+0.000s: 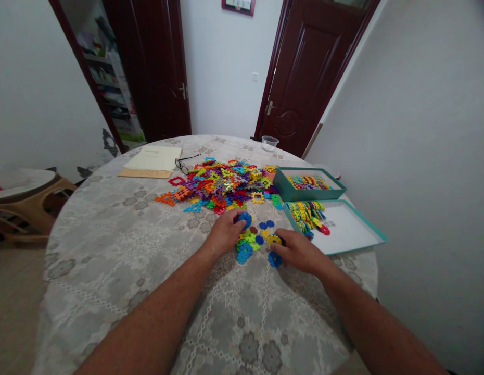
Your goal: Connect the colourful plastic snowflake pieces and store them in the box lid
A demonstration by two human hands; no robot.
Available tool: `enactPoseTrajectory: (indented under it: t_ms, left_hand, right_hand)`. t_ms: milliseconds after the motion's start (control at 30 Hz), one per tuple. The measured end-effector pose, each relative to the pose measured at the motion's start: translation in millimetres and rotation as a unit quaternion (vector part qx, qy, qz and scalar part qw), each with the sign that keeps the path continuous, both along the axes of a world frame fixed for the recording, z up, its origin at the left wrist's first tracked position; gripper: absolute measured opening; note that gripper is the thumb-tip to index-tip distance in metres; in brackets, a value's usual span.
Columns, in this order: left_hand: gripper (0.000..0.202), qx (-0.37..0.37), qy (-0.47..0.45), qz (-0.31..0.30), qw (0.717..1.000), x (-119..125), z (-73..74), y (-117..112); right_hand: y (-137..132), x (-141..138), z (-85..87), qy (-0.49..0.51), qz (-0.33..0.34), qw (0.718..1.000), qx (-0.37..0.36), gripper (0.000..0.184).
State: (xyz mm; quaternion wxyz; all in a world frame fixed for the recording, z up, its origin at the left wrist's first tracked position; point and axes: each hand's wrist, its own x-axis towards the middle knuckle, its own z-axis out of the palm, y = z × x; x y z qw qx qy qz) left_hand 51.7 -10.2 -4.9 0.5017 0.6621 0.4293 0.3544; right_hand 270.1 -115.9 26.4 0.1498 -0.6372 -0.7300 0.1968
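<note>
My left hand (225, 230) rests on the round table (121, 245) with its fingers curled round a blue toothed disc (245, 219). My right hand (296, 250) lies beside it, fingers pinched on a yellow disc (274, 240), with another blue disc (275, 259) just under its thumb. Between the hands sits a small cluster of green, blue and yellow discs (247, 245). Beyond them spreads a big pile of colourful plastic interlocking pieces (220, 185).
A teal box (283, 188) holding sorted pieces and its lid (353, 229) with more pieces lie at the right. Glasses (184, 164), a tan folder (150, 161) and a clear plastic cup (269, 142) sit at the far side. A wooden stool (29, 203) stands left; two dark doors behind.
</note>
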Motion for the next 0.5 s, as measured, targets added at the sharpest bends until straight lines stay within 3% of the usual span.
enactPoseTrajectory:
  t_ms: [167,333,500]
  left_hand:
    - [0.039,-0.076,-0.070,-0.006,0.995,4,-0.8,-4]
    - [0.041,-0.156,-0.119,-0.017,0.980,6,0.5,-7]
    - [0.044,-0.169,-0.135,-0.022,0.976,5,2.7,-10]
  right_hand:
    - [28,-17,4.1,0.122,-0.014,0.992,-0.002,0.022]
    - [47,-35,-16.6,0.257,-0.080,0.963,-0.023,0.012]
    - [45,-40,-32.0,0.364,-0.119,0.923,-0.027,0.020]
